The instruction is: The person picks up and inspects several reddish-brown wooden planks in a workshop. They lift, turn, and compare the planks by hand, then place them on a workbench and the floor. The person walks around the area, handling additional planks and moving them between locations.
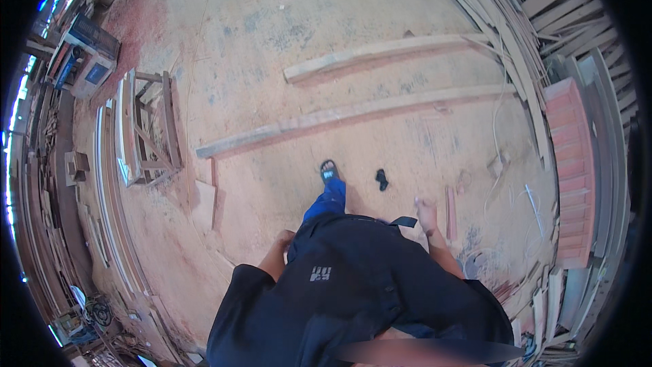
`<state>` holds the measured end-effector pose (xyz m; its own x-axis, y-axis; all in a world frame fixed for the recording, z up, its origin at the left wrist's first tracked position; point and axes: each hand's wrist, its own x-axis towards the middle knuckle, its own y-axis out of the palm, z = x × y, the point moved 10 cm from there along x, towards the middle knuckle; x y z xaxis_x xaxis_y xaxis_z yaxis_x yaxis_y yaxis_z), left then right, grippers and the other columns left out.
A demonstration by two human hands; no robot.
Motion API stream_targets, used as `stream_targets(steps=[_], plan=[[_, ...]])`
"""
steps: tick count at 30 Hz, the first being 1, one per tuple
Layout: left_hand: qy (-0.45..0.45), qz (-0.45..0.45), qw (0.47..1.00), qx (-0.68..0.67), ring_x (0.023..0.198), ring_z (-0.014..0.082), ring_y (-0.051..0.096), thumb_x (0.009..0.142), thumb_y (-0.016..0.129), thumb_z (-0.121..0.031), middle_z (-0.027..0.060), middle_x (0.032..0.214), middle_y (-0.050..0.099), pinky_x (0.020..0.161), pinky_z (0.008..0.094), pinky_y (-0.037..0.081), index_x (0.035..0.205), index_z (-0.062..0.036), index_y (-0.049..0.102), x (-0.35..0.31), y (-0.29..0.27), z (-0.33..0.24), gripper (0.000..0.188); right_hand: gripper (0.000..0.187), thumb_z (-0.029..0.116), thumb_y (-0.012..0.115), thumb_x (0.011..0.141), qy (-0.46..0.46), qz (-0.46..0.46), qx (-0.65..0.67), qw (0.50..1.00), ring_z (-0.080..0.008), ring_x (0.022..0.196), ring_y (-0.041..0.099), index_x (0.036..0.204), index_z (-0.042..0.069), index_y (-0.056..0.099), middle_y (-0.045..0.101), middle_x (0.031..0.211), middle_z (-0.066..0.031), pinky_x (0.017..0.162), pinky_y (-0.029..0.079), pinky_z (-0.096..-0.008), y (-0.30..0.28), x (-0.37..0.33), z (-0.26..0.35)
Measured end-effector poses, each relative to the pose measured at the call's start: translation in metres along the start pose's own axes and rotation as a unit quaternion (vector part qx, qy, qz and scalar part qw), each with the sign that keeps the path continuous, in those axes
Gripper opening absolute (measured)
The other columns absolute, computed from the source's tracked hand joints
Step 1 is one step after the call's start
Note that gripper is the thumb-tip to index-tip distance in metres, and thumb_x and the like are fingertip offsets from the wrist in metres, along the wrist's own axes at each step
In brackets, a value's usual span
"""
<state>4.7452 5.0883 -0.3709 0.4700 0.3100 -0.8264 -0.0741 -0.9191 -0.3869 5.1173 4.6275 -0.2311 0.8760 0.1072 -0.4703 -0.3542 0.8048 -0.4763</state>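
Note:
My left hand (284,236) hangs by my left hip, mostly hidden behind my black shirt (339,265); its fingers cannot be made out. Out to the right of my body, my right hand (426,216) hangs over the floor, fingers partly apart, with nothing seen in it. A thin reddish wood strip (451,213) lies on the floor beyond that hand. In front of me is my foot in a dark sandal (329,171), below a blue trouser leg (328,200). A small black object (382,179) of unclear kind lies to the right of the foot.
Long timber beams (353,117) lie across the dusty floor ahead. A wooden frame stand (146,129) and a boxy machine (85,54) are at left. Stacked planks (502,41) and a reddish panelled door (570,173) line the right side. A pale board (204,205) lies front left.

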Motion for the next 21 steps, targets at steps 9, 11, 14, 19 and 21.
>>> stream_targets(steps=[9,11,14,19,21], plan=[[0.127,-0.243,0.885,-0.376,0.068,0.0139,0.066,0.099,0.064,-0.029,0.0064,0.085,0.071,0.055,0.0278,0.048,0.110,0.0013,0.070,0.070,-0.376,-0.259,0.032,0.032,0.032,0.066,0.098,0.192,0.118,0.041,0.973,-0.0177,0.051,0.055,0.105,0.002,0.070,0.064,0.072,-0.0093,0.049,0.044,-0.0352,0.072,0.120,0.048],[0.122,-0.265,0.878,-0.380,0.069,0.0148,0.067,0.099,0.064,-0.029,0.0077,0.087,0.072,0.058,0.0287,0.049,0.112,0.0023,0.070,0.086,-0.411,-0.296,0.034,0.030,0.031,0.065,0.098,0.169,0.145,0.030,0.975,-0.0186,0.053,0.057,0.106,0.003,0.069,0.064,0.073,-0.0096,0.050,0.046,-0.0357,0.093,0.167,0.098],[0.127,-0.268,0.902,-0.314,0.070,0.0175,0.068,0.099,0.064,-0.030,0.0103,0.090,0.074,0.063,0.0319,0.053,0.116,0.0030,0.070,0.131,-0.438,-0.333,0.038,0.028,0.031,0.065,0.098,0.214,0.138,0.050,0.966,-0.0179,0.053,0.057,0.108,0.005,0.068,0.064,0.071,-0.0088,0.049,0.046,-0.0357,0.133,0.252,0.165],[0.003,-0.199,0.955,-0.218,0.072,0.0227,0.072,0.095,0.067,-0.036,0.0151,0.089,0.074,0.069,0.0378,0.057,0.116,0.0009,0.072,0.199,-0.407,-0.308,0.042,0.031,0.033,0.065,0.098,0.234,0.132,0.083,0.960,-0.0169,0.048,0.055,0.114,0.006,0.066,0.062,0.066,-0.0069,0.046,0.044,-0.0335,0.201,0.438,0.272],[-0.083,-0.180,0.967,-0.163,0.062,0.0197,0.066,0.095,0.067,-0.040,0.0080,0.080,0.071,0.059,0.0349,0.054,0.104,-0.0007,0.070,0.202,-0.391,-0.281,0.040,0.030,0.033,0.064,0.099,0.219,0.151,0.030,0.963,-0.0162,0.048,0.056,0.111,0.007,0.066,0.063,0.069,-0.0066,0.044,0.043,-0.0317,0.226,0.510,0.323]])
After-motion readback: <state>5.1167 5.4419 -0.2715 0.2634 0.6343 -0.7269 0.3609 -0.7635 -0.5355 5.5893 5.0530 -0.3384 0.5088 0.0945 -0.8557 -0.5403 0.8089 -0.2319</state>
